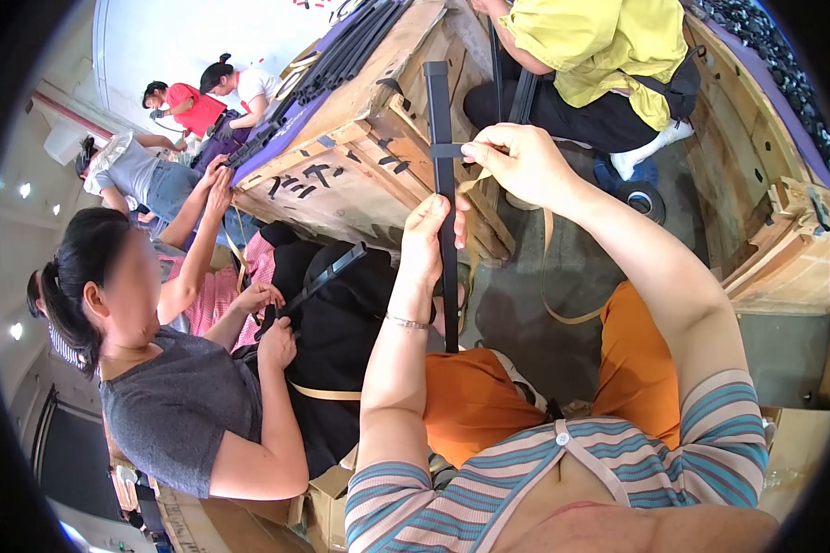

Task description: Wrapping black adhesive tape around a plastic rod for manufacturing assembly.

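Observation:
A long black bar [444,175] stands nearly upright in front of me, its lower end by my orange-trousered leg. My left hand [424,235] is closed around its middle. A short black strip [448,150] crosses the bar higher up and sticks out to the right. At that side my right hand [526,164] pinches the strip's end between thumb and fingers. A narrow tan band [548,241] hangs below my right hand and curves down toward my knee; where its upper end is held is hidden.
On my left a co-worker in a grey shirt handles another black bar [337,265]. A person in yellow [586,55] sits ahead. Wooden crates [327,184] bear stacked black bars [341,69]. A black roll [644,201] lies on the floor. Further people work at the far left.

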A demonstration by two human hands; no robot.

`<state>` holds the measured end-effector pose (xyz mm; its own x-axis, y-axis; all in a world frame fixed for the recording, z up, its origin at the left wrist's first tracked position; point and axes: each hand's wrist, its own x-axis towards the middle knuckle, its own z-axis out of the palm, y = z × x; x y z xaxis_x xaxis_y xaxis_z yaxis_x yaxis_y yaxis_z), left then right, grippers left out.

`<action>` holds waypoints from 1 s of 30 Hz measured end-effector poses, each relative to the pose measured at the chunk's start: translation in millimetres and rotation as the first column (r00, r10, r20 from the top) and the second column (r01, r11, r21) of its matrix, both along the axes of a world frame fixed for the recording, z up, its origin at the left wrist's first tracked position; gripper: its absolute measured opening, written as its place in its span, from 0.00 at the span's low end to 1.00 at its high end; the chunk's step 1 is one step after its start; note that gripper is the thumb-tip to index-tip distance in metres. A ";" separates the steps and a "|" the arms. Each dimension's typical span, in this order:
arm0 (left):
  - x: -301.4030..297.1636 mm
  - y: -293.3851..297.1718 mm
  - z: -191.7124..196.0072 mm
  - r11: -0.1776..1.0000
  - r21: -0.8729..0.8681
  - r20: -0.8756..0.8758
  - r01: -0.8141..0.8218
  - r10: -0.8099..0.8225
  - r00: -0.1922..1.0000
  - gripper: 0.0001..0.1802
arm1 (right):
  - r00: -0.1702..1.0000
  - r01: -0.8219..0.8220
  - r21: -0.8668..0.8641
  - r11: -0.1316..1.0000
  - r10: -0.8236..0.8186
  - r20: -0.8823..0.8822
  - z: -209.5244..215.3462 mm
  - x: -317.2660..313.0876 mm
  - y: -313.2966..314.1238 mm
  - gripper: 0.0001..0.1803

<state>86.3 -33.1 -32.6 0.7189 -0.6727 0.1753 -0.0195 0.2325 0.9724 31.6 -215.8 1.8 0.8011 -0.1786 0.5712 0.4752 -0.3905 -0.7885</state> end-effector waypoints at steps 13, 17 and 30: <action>-2.0 -6.3 -10.9 0.900 0.024 0.289 -0.436 0.411 0.865 0.10 | 0.999 0.027 -0.018 0.999 -0.026 0.019 -2.3 -2.1 7.4 0.09; -4.9 -5.1 -5.1 0.919 0.029 0.279 -0.393 0.370 0.886 0.12 | 0.998 0.061 -0.060 0.996 -0.059 0.033 -1.4 -2.2 6.5 0.09; -6.3 0.8 9.6 0.973 -0.030 -0.060 -0.229 0.227 0.972 0.15 | 1.000 0.026 0.023 0.999 -0.026 0.007 2.3 -10.8 -5.0 0.09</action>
<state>80.0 -32.3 -23.0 0.8620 -0.4835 0.1520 -0.0224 0.2632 0.9645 20.7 -220.9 4.1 0.7918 -0.2120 0.5728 0.4712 -0.3847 -0.7937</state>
